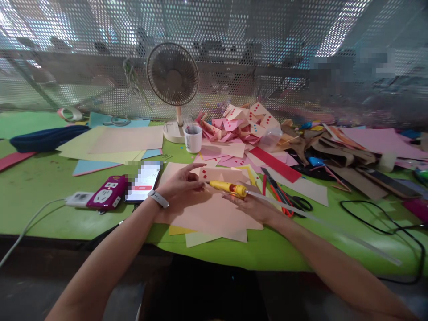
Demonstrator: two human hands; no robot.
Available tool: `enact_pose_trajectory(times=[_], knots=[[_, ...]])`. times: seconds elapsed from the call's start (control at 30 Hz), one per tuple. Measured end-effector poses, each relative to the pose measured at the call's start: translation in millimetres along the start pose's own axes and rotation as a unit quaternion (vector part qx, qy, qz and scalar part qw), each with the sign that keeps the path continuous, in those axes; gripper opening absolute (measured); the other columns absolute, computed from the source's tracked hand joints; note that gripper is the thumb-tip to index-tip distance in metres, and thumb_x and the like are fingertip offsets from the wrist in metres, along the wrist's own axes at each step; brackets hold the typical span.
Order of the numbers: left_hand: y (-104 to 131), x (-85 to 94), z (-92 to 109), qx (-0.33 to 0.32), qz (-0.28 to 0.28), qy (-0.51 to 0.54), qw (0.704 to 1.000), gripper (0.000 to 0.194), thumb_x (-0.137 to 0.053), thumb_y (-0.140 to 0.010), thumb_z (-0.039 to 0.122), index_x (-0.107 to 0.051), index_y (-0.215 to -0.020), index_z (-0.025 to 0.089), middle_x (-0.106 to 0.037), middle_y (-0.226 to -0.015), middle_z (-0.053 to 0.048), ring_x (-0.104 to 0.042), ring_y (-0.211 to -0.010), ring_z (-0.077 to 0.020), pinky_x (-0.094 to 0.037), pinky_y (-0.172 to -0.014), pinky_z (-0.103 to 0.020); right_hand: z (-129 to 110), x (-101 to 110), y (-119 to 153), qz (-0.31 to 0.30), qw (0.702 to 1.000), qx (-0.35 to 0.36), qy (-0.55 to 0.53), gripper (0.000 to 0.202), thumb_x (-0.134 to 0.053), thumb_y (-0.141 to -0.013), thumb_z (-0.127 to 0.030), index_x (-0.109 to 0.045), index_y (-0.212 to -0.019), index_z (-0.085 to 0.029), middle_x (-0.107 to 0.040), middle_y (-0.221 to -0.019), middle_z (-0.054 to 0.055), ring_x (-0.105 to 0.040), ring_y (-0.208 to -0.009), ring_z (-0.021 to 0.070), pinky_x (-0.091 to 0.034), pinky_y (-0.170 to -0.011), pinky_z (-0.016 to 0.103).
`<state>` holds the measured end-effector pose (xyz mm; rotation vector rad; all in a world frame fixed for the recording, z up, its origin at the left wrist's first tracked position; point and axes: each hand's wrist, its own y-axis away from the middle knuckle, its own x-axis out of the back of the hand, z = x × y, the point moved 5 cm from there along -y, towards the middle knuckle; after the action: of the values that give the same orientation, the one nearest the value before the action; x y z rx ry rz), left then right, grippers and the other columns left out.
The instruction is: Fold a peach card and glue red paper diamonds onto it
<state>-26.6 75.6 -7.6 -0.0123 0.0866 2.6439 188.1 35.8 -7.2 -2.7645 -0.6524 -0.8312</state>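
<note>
Green table: right hand clasps yellow plastic glue gun; left hand, grip unclear, might burn, so near the nozzle.

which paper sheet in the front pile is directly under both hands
The peach sheet on top, beneath the left hand and right hand; the yellow sheet and pale sheet poke out from under its front edge.
</note>
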Motion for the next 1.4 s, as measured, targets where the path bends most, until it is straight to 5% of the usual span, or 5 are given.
enact_pose_trajectory(times=[0.33,0.73,1.13,1.33,1.4], knots=[[0.8,1.4,1.1,0.003,-0.002,-0.013,1.000,0.076,-0.076,-0.075,0.028,-0.041,-0.141,0.020,-0.065,-0.070,0.001,-0.069,-0.075,-0.0172,-0.054,-0.076,-0.033,-35.9,92.2,34.2,0.284,0.924,0.123,0.226,0.036,-0.064,-0.080,-0.056,-0.058,-0.090,-0.021,-0.064,-0.076,0.004,-0.057,-0.062,0.0168,-0.043,-0.056,0.028],[0.8,7.8,2.6,0.048,0.033,-0.083,0.995,0.077,-0.077,-0.072,0.040,-0.042,-0.140,0.031,-0.066,-0.082,0.000,-0.068,-0.080,-0.0175,-0.052,-0.064,-0.023,126.6,222.1,122.2,0.313,0.896,-0.115,0.294,0.048,-0.075,-0.065,-0.051,-0.062,-0.099,-0.021,-0.071,-0.095,0.011,-0.067,-0.083,0.0239,-0.052,-0.070,0.032],[5.1,2.2,12.0,0.037,0.039,-0.105,0.993,0.079,-0.077,-0.072,0.042,-0.042,-0.141,0.027,-0.066,-0.075,0.001,-0.068,-0.076,-0.0173,-0.049,-0.059,-0.021,149.0,239.3,111.5,0.201,0.923,-0.104,0.312,0.041,-0.069,-0.069,-0.037,-0.067,-0.107,-0.020,-0.071,-0.109,0.009,-0.066,-0.094,0.0243,-0.050,-0.080,0.033],[2.6,4.1,8.0,0.050,0.035,-0.081,0.995,0.081,-0.080,-0.068,0.041,-0.043,-0.139,0.029,-0.066,-0.079,0.000,-0.068,-0.078,-0.0173,-0.053,-0.064,-0.023,91.0,215.1,99.1,0.297,0.888,-0.061,0.344,0.022,-0.055,-0.081,-0.038,-0.067,-0.085,-0.019,-0.070,-0.087,0.008,-0.064,-0.078,0.0204,-0.047,-0.071,0.030],[2.7,3.7,7.9,0.048,0.030,-0.075,0.996,0.080,-0.080,-0.069,0.040,-0.043,-0.139,0.029,-0.066,-0.079,0.000,-0.068,-0.078,-0.0167,-0.052,-0.063,-0.022,67.8,179.3,81.8,0.231,0.919,-0.037,0.316,0.020,-0.055,-0.083,-0.035,-0.066,-0.089,-0.020,-0.070,-0.086,0.005,-0.062,-0.071,0.0172,-0.045,-0.066,0.027]])
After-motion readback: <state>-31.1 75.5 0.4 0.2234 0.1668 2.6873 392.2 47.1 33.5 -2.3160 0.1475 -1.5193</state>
